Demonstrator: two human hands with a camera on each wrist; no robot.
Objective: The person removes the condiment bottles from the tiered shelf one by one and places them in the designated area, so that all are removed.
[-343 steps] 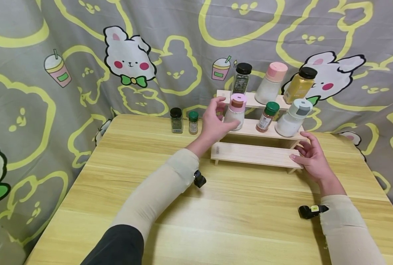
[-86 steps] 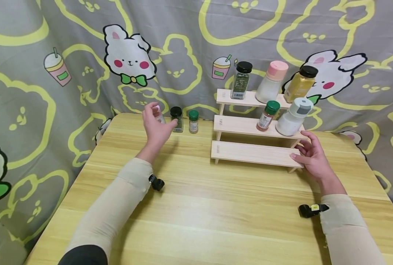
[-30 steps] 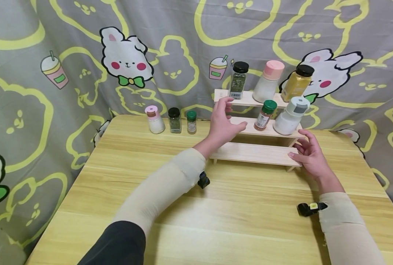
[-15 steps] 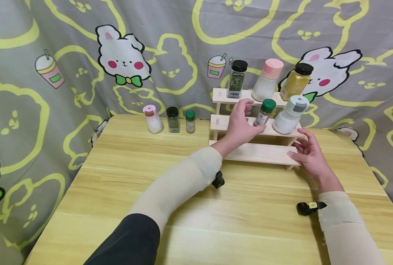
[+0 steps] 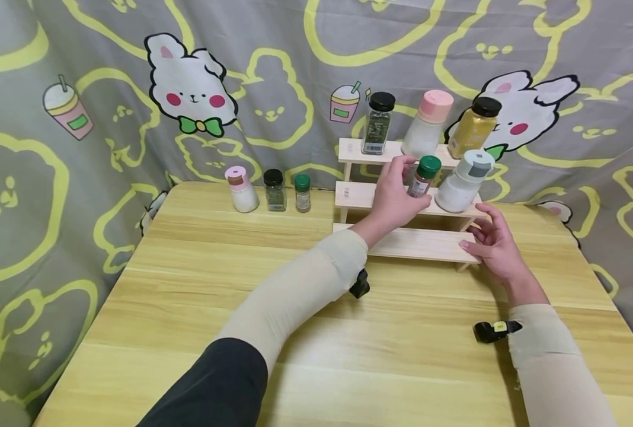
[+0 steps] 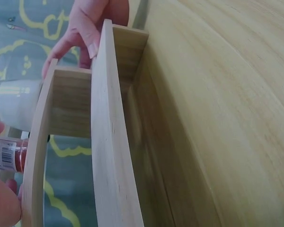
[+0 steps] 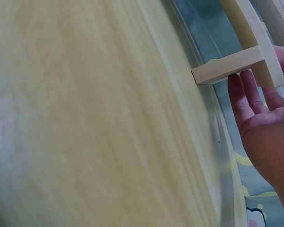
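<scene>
My left hand (image 5: 396, 196) is at the middle tier of a three-step wooden rack (image 5: 418, 244), its fingers and thumb round a small green-capped spice jar (image 5: 420, 185). In the left wrist view the jar (image 6: 8, 153), with its barcode label and reddish contents, still has its base against the shelf board. My right hand (image 5: 495, 243) grips the rack's right end; in the right wrist view its fingers (image 7: 246, 97) touch the end support. Right of the green-capped jar stands a white-capped shaker (image 5: 457, 190) of white contents. The bottom tier bears no jars.
Across the top tier stand a black-capped herb jar (image 5: 376, 127), a pink-capped shaker (image 5: 424, 127) and a yellow jar (image 5: 471, 133). Left of the rack, a pink-capped shaker (image 5: 243, 196), a black-capped jar (image 5: 275, 194) and a small green-capped jar (image 5: 303, 198) line the table's back. A patterned curtain (image 5: 274, 89) hangs behind.
Earlier, my left hand carried the pink-capped shaker from the middle tier to the table's left row and let go. It then came back rightward to the green-capped jar. My right hand stayed on the rack.
</scene>
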